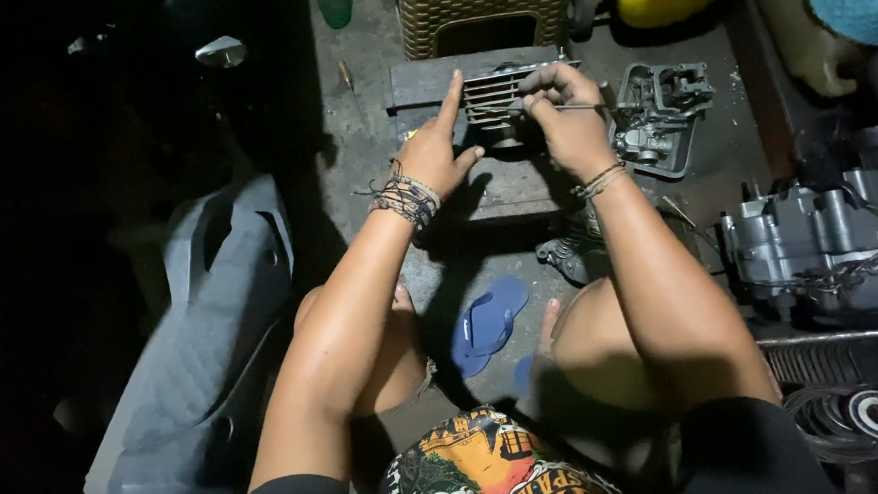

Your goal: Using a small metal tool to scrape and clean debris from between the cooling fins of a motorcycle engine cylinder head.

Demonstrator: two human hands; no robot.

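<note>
At the far left lies a grey motorcycle seat [200, 360] with a ribbed, matte cover, long and curved, on the dark floor. Further right, the left hand [434, 152], its wrist wrapped in braided cord bands, rests against the left side of a finned metal engine cylinder [496, 99]; the index finger points straight up along the cast fins and the thumb is spread, so the fingers [451, 91] lie open and flat, bracing rather than gripping. The cylinder sits on a dark rectangular block [516, 183] set on the concrete floor, in front of a woven tan basket-like stool [487, 9]. Below it, between the person's bare knees, lies a blue rubber sandal [488, 325]. The right hand [568, 120] is curled closed, pinching a thin metal rod-like tool [577, 106], possibly a pick or small screwdriver, held level across the cylinder's top. Just beside it lies a grey cast carburettor-like part [657, 110]. At the far right sits a bulky aluminium engine casing [819, 242] with a chain draped on it.
</note>
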